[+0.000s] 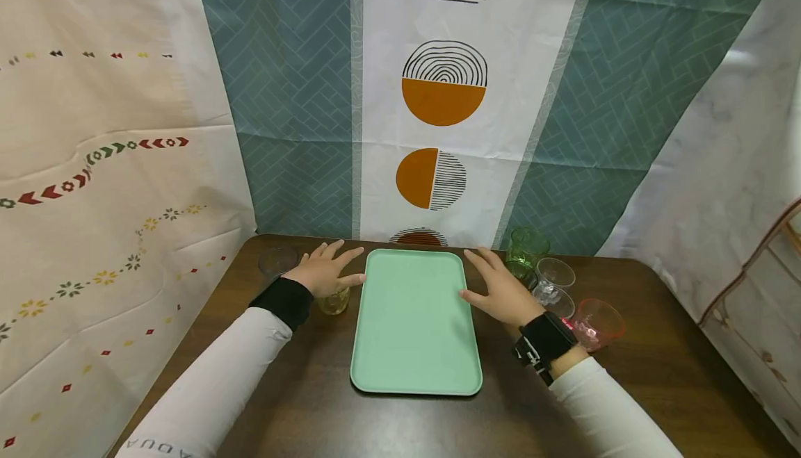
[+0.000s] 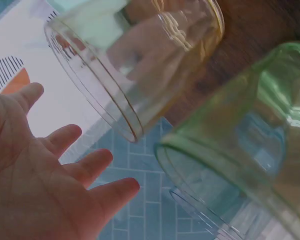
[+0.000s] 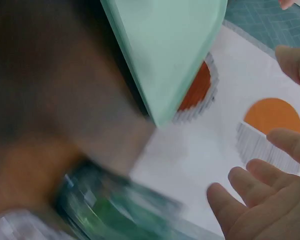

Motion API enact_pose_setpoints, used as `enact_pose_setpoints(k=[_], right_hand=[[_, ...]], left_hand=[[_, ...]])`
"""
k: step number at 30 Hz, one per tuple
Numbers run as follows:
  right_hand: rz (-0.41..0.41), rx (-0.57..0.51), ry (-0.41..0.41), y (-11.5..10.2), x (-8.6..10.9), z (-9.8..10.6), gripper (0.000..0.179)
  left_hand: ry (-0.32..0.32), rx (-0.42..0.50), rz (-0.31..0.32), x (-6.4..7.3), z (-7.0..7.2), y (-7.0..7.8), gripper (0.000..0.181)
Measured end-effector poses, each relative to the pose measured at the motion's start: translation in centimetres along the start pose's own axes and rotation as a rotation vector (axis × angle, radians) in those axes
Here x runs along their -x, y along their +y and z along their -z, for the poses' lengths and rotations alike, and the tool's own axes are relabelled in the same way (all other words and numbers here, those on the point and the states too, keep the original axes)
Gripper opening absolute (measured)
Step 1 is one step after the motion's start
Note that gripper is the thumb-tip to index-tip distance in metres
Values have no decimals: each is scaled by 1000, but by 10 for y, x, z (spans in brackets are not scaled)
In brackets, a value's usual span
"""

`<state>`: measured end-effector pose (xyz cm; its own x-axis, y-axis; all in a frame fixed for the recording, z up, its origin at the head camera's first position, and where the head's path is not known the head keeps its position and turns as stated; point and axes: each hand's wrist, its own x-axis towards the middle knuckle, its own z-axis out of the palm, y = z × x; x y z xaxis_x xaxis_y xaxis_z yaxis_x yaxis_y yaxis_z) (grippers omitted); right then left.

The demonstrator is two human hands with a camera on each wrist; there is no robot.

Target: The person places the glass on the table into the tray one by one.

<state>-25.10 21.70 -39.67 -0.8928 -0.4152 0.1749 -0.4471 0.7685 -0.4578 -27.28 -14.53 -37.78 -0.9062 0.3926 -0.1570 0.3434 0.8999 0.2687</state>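
Observation:
A pale green rectangular tray (image 1: 416,326) lies flat on the table between the two hands. My left hand (image 1: 327,274), fingers spread, hovers by the tray's far left corner. Below it stands a yellow-tinted glass (image 1: 335,302), partly covered by that hand; the left wrist view shows the palm (image 2: 45,175) apart from this glass (image 2: 155,65) and a green glass (image 2: 250,130). On the other side my right hand (image 1: 500,290) is held with fingers extended and nothing in them. Beside it are a green glass (image 1: 528,242), a dark green glass (image 1: 523,274) and a clear footed glass (image 1: 555,276).
A pink glass (image 1: 599,326) stands right of the right wrist. Behind the left hand is a dark-tinted clear glass (image 1: 275,262). The brown wooden table (image 1: 306,402) ends at a patterned curtain (image 1: 300,96), with cloth on both sides.

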Motion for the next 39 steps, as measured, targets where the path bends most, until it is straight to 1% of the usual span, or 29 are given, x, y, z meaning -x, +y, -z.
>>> enact_pose_setpoints(k=[3, 7, 10, 12, 14, 16, 18, 21, 23, 25, 29, 31, 34, 39], right_hand=[[-38, -79, -12, 2, 3, -17, 78], [-151, -183, -37, 8, 6, -36, 77], [-245, -265, -34, 12, 7, -46, 75], [-299, -305, -27, 16, 9, -52, 75], [-355, -331, -20, 19, 12, -57, 75], [-386, -340, -18, 21, 13, -61, 75], [-385, -336, -15, 22, 15, -65, 72], [-343, -318, 3, 24, 14, -68, 62], [-303, -301, 25, 26, 13, -70, 56], [-286, -292, 40, 27, 12, -71, 53], [-277, -297, 35, 29, 11, -72, 55], [-270, -295, 25, 29, 11, -72, 56], [-271, -306, 21, 30, 10, -72, 56], [-288, -340, 16, 33, 8, -72, 56]], left_hand=[[6, 12, -19, 3, -3, 4, 73], [-2, 22, -42, 9, -3, 11, 83], [-28, 23, -45, 10, -5, 13, 94], [-49, 17, -49, 11, -5, 14, 98], [-67, 10, -62, 10, -6, 14, 97], [-79, -6, -77, 9, -6, 14, 95], [-82, -6, -84, 9, -5, 13, 92], [-73, -10, -86, 7, -3, 10, 86], [-49, -19, -89, 7, -2, 7, 79], [-26, -38, -99, 6, -2, 5, 72], [15, -70, -122, 4, -3, 0, 63], [18, -88, -124, 3, -3, -1, 61], [13, -107, -110, 2, 1, 1, 59], [-16, -114, -90, -4, 10, 7, 57]])
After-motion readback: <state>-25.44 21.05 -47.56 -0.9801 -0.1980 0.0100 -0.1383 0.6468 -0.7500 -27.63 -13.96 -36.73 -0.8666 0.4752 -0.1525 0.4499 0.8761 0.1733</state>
